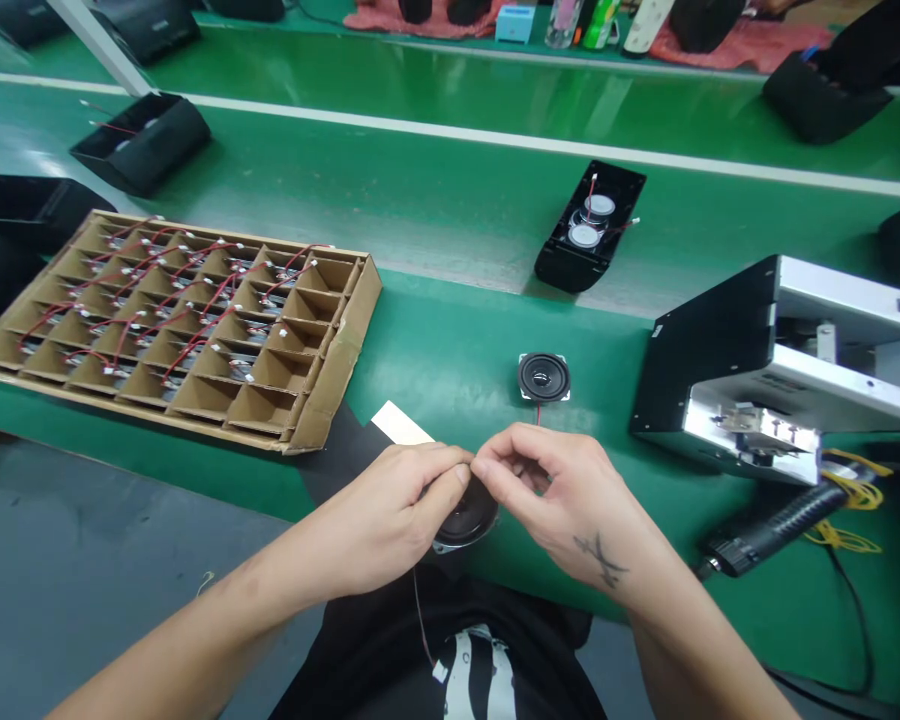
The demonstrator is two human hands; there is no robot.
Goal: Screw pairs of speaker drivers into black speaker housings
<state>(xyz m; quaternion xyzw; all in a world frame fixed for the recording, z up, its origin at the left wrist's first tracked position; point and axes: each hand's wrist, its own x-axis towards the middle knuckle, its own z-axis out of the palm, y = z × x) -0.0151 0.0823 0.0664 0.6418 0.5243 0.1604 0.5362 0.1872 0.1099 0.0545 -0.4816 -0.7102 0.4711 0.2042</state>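
My left hand (409, 505) is closed on a round black speaker driver (469, 520), held just above my lap at the bench edge. Its thumb and forefinger pinch at the driver's upper rim. A thin cable (420, 610) hangs below with a white connector (440, 671) at its end. At the same rim, the fingertips of my right hand (536, 475) are pinched together; what they hold is too small to make out. Beyond the right hand, a second speaker driver (544, 378) lies face up on the green bench. A white strip (403, 423) lies partly behind my left hand.
A divided cardboard tray (337, 370) with several wired drivers stands at the left. A black speaker housing (574, 275) lies farther back. On the right are a black and silver machine (709, 350) and an electric screwdriver (776, 530) with cords. More housings line the bench.
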